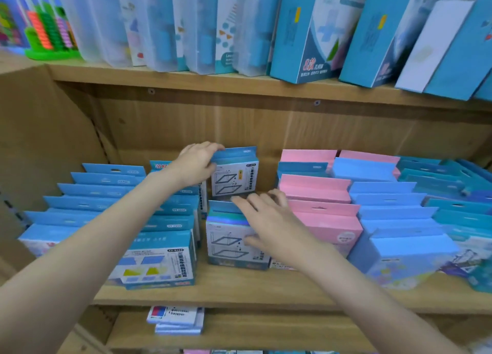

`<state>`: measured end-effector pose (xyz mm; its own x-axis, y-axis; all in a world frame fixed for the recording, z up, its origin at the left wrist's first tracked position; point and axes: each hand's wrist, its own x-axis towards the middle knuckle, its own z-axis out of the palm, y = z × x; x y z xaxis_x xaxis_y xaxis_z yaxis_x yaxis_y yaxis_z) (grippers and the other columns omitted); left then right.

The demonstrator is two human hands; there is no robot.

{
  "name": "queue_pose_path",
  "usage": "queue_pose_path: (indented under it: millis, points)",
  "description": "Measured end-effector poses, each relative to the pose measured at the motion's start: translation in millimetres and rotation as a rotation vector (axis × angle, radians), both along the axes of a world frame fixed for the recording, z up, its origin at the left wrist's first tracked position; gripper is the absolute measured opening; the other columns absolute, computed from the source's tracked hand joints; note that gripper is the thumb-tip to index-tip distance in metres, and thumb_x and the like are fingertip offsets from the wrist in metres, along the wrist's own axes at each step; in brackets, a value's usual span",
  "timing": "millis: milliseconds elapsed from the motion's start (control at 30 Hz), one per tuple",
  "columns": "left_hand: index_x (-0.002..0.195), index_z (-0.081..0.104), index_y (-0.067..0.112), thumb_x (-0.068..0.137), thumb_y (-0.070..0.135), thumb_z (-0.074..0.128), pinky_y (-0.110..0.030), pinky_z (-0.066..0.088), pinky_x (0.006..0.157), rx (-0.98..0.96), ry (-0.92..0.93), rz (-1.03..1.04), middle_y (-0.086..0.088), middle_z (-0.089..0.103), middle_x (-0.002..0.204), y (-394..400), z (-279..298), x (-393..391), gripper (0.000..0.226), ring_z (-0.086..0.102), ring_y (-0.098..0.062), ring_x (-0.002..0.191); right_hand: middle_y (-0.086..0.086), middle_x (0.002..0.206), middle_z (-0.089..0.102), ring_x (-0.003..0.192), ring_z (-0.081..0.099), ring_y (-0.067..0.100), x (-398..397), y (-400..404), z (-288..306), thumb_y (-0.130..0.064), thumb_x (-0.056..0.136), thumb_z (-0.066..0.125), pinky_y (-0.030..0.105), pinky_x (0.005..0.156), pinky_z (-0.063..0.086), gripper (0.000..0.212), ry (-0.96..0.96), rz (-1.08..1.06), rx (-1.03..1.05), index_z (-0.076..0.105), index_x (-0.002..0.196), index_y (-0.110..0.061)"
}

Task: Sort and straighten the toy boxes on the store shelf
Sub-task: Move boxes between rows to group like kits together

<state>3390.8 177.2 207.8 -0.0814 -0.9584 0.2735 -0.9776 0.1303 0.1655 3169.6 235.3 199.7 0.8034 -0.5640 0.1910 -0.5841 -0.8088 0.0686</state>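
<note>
On the middle wooden shelf (266, 289) stand rows of small toy boxes with hang tabs. My left hand (195, 164) grips the top left corner of an upright blue-and-white box (235, 176) at the back of the middle row. My right hand (269, 220) lies with spread fingers over the top and front of the front blue-and-white box (231, 247) in the same row. Between these two boxes the row has a gap. Blue boxes (106, 194) fill the rows on the left, pink boxes (316, 194) stand just right of my right hand.
Light blue boxes (386, 207) and teal boxes (452, 194) fill the right rows. The upper shelf holds tall blue boxes (306, 34), translucent packs (165, 29) and a green abacus (50, 34). Flat packs (175, 319) lie on the shelf below.
</note>
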Motion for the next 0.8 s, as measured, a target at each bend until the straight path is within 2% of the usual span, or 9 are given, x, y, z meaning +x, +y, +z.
queue_pose_path:
  millis: [67,167,300,367,433,500,600,667,800]
  points:
    - [0.139,0.03,0.008,0.092,0.012,0.047,-0.035,0.026,0.104,0.066,-0.042,-0.002,-0.014,0.041,0.138,-9,4,2,0.051,0.038,-0.03,0.126,0.008,0.126,0.049,0.12,0.044,0.026,-7,-3,-1,-0.031,0.082,0.063,0.048,0.113,0.012,0.071,0.024,-0.024,-0.044,0.029,0.14,-0.012]
    - [0.141,0.026,0.009,0.091,0.018,0.053,-0.037,0.027,0.106,0.191,-0.063,0.015,-0.014,0.039,0.14,-24,5,2,0.058,0.036,-0.029,0.128,0.002,0.099,0.063,0.094,0.062,0.022,-16,-8,-3,-0.034,0.063,0.079,0.053,0.105,0.028,0.066,0.003,-0.054,-0.148,0.054,0.121,-0.013]
    - [0.129,0.042,0.014,0.084,0.02,0.064,-0.037,0.037,0.096,0.241,-0.065,0.034,-0.009,0.052,0.127,-38,8,-2,0.05,0.048,-0.025,0.115,0.0,0.12,0.052,0.119,0.046,0.018,-23,-14,-6,-0.028,0.085,0.061,0.038,0.111,0.0,0.053,-0.114,-0.022,0.08,0.04,0.134,-0.02]
    - [0.118,0.051,0.017,0.082,0.019,0.066,-0.038,0.041,0.093,0.256,-0.012,0.024,-0.007,0.058,0.12,-37,13,1,0.039,0.052,-0.025,0.108,0.0,0.121,0.049,0.122,0.042,0.018,-27,-17,-7,-0.028,0.088,0.057,0.036,0.111,-0.006,0.051,-0.143,-0.003,0.092,0.038,0.135,-0.021]
    - [0.099,0.056,0.021,0.082,0.014,0.065,-0.04,0.044,0.089,0.232,0.063,-0.006,-0.007,0.062,0.11,-31,18,5,0.02,0.056,-0.024,0.101,0.002,0.119,0.05,0.119,0.041,0.02,-26,-15,-8,-0.029,0.086,0.059,0.046,0.116,0.002,0.052,-0.119,0.002,0.084,0.04,0.134,-0.019]
    - [0.079,0.054,0.027,0.083,0.009,0.063,-0.041,0.047,0.086,0.188,0.157,-0.058,-0.006,0.065,0.095,-20,25,3,0.021,0.059,-0.021,0.093,0.001,0.125,0.046,0.121,0.035,0.018,-29,-14,-5,-0.036,0.085,0.059,0.046,0.116,0.007,0.059,-0.11,0.019,0.098,0.036,0.136,-0.02]
    - [0.074,0.056,0.028,0.082,0.007,0.064,-0.037,0.048,0.083,0.13,0.224,-0.103,-0.001,0.066,0.087,0,31,-4,0.024,0.061,-0.017,0.087,0.0,0.126,0.048,0.121,0.037,0.018,-40,-26,26,-0.045,0.085,0.056,0.035,0.11,0.018,0.057,-0.289,-0.032,0.198,0.041,0.134,-0.02]
    - [0.07,0.054,0.032,0.081,0.007,0.064,-0.03,0.047,0.077,0.081,0.267,-0.099,0.004,0.064,0.082,9,31,-11,0.029,0.06,-0.012,0.083,0.005,0.122,0.054,0.117,0.045,0.023,-53,-55,47,-0.036,0.088,0.055,0.036,0.104,0.03,0.044,-0.395,-0.123,0.166,0.05,0.126,-0.015]
    - [0.073,0.055,0.028,0.081,0.01,0.067,-0.026,0.047,0.075,0.001,0.365,-0.051,0.003,0.064,0.083,14,17,-20,0.023,0.059,-0.011,0.083,0.01,0.119,0.054,0.113,0.049,0.027,-63,-128,47,-0.022,0.09,0.055,0.038,0.097,0.04,0.034,-0.182,-0.286,0.195,0.051,0.122,-0.01]
